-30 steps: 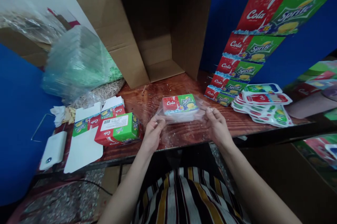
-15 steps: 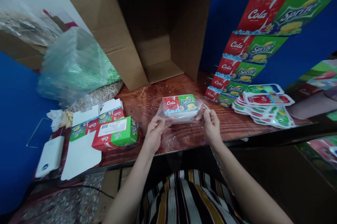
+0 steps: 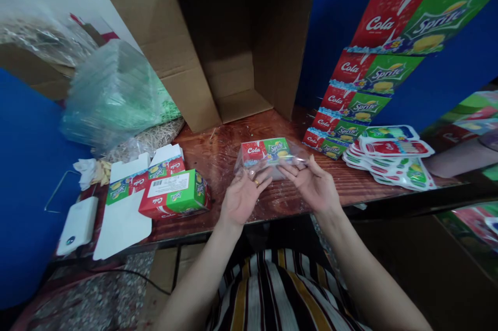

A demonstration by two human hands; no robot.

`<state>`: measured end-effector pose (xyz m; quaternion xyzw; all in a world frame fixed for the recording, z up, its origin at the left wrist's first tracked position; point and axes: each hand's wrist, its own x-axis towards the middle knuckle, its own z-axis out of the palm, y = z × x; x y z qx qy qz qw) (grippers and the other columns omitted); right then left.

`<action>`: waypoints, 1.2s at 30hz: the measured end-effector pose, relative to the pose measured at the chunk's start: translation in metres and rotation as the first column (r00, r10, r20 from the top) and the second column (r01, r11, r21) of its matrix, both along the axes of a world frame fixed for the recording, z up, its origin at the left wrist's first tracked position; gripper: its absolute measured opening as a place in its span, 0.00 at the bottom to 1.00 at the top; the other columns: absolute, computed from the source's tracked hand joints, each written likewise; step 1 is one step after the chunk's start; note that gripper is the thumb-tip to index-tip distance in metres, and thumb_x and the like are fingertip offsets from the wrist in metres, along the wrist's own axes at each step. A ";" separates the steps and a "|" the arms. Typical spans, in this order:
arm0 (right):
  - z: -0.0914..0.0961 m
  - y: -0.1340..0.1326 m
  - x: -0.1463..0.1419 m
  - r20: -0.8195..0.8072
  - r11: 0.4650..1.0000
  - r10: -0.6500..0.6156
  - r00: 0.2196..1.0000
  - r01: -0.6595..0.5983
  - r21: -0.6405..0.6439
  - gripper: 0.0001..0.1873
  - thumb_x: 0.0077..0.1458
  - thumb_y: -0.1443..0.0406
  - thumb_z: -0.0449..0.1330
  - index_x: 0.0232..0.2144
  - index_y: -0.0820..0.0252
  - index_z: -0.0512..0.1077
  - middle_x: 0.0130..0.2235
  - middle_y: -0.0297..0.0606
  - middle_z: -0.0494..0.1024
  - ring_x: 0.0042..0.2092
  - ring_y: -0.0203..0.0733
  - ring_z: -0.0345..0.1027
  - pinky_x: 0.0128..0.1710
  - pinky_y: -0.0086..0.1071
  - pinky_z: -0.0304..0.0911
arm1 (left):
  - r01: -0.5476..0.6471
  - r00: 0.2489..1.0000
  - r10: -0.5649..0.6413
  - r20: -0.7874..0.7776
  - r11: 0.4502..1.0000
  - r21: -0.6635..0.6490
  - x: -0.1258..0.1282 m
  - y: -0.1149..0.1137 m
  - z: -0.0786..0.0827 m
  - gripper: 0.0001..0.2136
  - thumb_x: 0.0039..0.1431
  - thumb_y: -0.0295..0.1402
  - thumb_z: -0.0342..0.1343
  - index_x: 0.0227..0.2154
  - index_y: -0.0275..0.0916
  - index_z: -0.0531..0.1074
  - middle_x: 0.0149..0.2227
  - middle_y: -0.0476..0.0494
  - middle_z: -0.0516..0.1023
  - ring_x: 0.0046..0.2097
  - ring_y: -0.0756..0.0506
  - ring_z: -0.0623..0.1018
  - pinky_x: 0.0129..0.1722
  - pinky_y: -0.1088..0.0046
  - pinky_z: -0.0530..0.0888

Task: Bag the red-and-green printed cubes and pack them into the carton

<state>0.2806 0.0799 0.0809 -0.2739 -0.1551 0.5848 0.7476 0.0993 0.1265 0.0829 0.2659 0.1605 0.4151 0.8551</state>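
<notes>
A Cola and Sprite box point(image 3: 266, 151) lies on the table in front of me, with clear plastic film point(image 3: 298, 150) around it. My left hand point(image 3: 245, 193) is at the box's near left side, palm up and fingers apart, with a ring on one finger. Opposite it, my right hand point(image 3: 314, 183) is also turned palm up, its fingers stretched toward the box's near edge. Both sets of fingertips are at the film along the front. Whether the thumbs pinch any film cannot be made out.
To the left are a closed printed box point(image 3: 175, 196), a flattened carton point(image 3: 124, 227) and a white device point(image 3: 78, 224). A large cardboard box point(image 3: 233, 77) stands open behind. At right rise stacked Cola-Sprite boxes point(image 3: 360, 71) beside piled flat packs point(image 3: 392, 157).
Both hands have turned palm up and moved inward to the front of the box. Their fingers, earlier pinching the film at either side, are now spread out.
</notes>
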 end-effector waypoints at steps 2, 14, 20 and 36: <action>0.001 -0.002 0.001 0.014 0.999 0.020 1.000 -0.019 -0.027 0.09 0.54 0.57 0.64 0.27 0.53 0.71 0.32 0.32 0.79 0.48 0.53 0.75 0.57 0.56 0.63 | -0.021 0.999 0.022 -0.032 1.000 0.020 0.005 -0.003 0.000 0.07 0.61 0.39 0.55 0.32 0.42 0.70 0.56 0.43 0.73 0.61 0.33 0.69 0.59 0.45 0.64; -0.017 -0.007 0.004 0.128 0.994 0.029 0.991 -0.015 -0.105 0.14 0.55 0.52 0.62 0.31 0.57 0.74 0.35 0.40 0.82 0.46 0.54 0.76 0.53 0.54 0.67 | -0.099 0.995 0.101 -0.012 0.990 0.102 0.017 -0.005 -0.006 0.09 0.63 0.42 0.51 0.33 0.43 0.68 0.55 0.46 0.73 0.60 0.34 0.70 0.59 0.46 0.63; -0.012 -0.006 0.006 0.132 0.997 0.051 0.990 -0.041 -0.071 0.12 0.55 0.54 0.62 0.35 0.56 0.74 0.43 0.42 0.81 0.50 0.55 0.74 0.54 0.57 0.66 | -0.106 0.993 0.113 -0.044 0.986 0.130 0.013 -0.003 0.000 0.07 0.61 0.40 0.54 0.34 0.44 0.65 0.50 0.44 0.77 0.59 0.36 0.72 0.59 0.48 0.63; -0.046 0.004 0.002 0.408 0.960 -0.239 0.881 0.279 -0.039 0.21 0.47 0.49 0.68 0.28 0.55 0.66 0.29 0.31 0.80 0.33 0.40 0.78 0.41 0.38 0.74 | -0.165 0.974 0.190 -0.124 0.969 0.185 -0.003 0.021 -0.020 0.12 0.55 0.38 0.61 0.30 0.42 0.62 0.48 0.40 0.79 0.51 0.38 0.78 0.56 0.53 0.67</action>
